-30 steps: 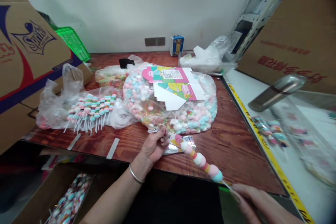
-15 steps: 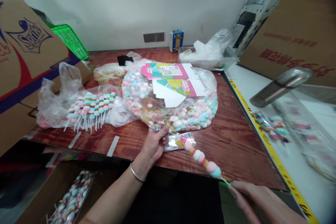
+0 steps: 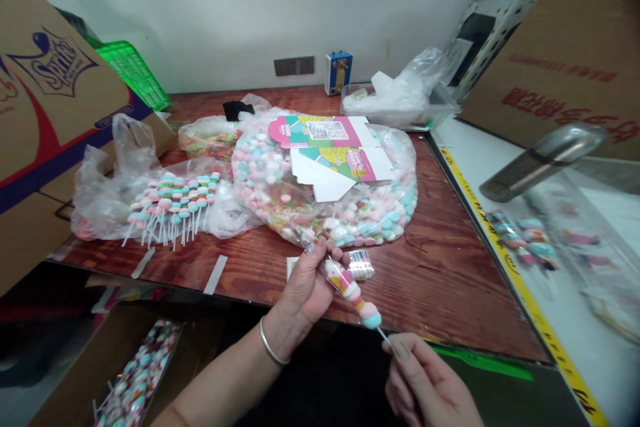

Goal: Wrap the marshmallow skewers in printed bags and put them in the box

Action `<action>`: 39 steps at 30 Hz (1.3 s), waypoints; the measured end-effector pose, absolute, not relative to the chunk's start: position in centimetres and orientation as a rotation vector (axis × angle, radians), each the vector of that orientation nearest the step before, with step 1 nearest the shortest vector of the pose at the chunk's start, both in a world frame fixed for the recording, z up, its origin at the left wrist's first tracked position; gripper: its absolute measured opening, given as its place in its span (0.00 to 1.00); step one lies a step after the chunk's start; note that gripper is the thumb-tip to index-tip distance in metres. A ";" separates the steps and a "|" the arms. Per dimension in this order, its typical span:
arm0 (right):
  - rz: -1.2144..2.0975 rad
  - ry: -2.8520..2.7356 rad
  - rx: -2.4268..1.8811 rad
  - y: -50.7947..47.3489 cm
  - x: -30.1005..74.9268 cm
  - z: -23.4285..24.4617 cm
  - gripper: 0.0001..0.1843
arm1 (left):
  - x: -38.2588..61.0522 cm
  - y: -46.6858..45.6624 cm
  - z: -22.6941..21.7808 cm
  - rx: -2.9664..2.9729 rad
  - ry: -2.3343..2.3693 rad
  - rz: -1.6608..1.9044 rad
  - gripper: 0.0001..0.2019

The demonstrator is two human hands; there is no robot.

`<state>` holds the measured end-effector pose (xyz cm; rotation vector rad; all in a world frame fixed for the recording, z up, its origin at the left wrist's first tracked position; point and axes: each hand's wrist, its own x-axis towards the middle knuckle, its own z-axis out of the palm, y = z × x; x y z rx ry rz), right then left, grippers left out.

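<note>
My left hand (image 3: 313, 283), with a silver bangle at its wrist, is closed round a clear printed wrapper (image 3: 336, 271). A marshmallow skewer (image 3: 367, 312) of pink, white, orange and blue pieces sits partly inside that wrapper, its blue end sticking out toward me. Pinched by its white stick, the skewer is held by my right hand (image 3: 425, 373) at the lower right. Beneath my left hand, more flat wrappers (image 3: 361, 265) lie on the table. Behind is a large clear bag of loose marshmallows (image 3: 373, 217), topped by a flattened printed carton (image 3: 345, 163).
Several finished skewers (image 3: 175, 200) rest on plastic at left. A box of wrapped skewers (image 3: 140, 367) stands below. Cardboard boxes (image 3: 45, 113) flank the table (image 3: 450, 280). On the white surface at right are a steel flask (image 3: 543, 163) and wrapped skewers (image 3: 535, 240).
My right hand has moved left and pushed the skewer's far end into the wrapper. My left hand has shifted slightly right, lifting the wrapper off the pile.
</note>
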<state>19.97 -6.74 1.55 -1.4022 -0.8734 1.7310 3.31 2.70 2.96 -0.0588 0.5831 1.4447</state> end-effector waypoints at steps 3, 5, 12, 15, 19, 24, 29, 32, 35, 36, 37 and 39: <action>1.762 -0.744 -1.313 -6.8 18.7 1.0 0.21 | 3.4 2.7 2.9 -0.049 0.610 1.448 0.06; 1.635 -0.865 -1.359 -6.7 18.3 1.1 0.20 | 3.5 2.7 2.9 -0.050 0.654 1.455 0.07; 0.796 -1.429 -1.462 -7.0 17.6 2.1 0.09 | 3.8 2.5 3.3 -0.060 0.706 1.435 0.11; 0.780 -1.492 -1.470 -7.0 17.4 1.9 0.10 | 4.1 2.3 3.4 -0.010 0.687 1.423 0.11; 1.208 -1.311 -1.476 -6.2 17.5 1.4 0.19 | 4.7 2.0 3.5 0.049 0.643 1.406 0.13; 1.725 -0.851 -1.259 -5.6 16.8 0.7 0.22 | 5.1 1.8 3.4 0.085 0.584 1.365 0.14; 1.171 -1.242 -1.426 -5.0 16.3 0.4 0.17 | 6.1 1.3 3.2 0.131 0.659 1.323 0.16; 0.838 -1.427 -1.491 -4.3 16.3 0.3 0.14 | 6.8 1.0 3.1 0.145 0.662 1.269 0.17; 0.748 -1.593 -1.474 -4.2 16.6 0.3 0.12 | 6.8 1.0 2.9 0.142 0.667 1.310 0.15; 0.732 -1.648 -1.466 -4.3 16.7 0.3 0.12 | 6.7 1.0 2.8 0.150 0.672 1.332 0.14; 0.716 -1.685 -1.467 -4.4 16.8 0.2 0.12 | 6.7 1.0 2.6 0.161 0.674 1.342 0.14; 0.674 -1.692 -1.492 -4.6 16.8 0.0 0.13 | 6.8 0.8 2.4 0.185 0.668 1.325 0.14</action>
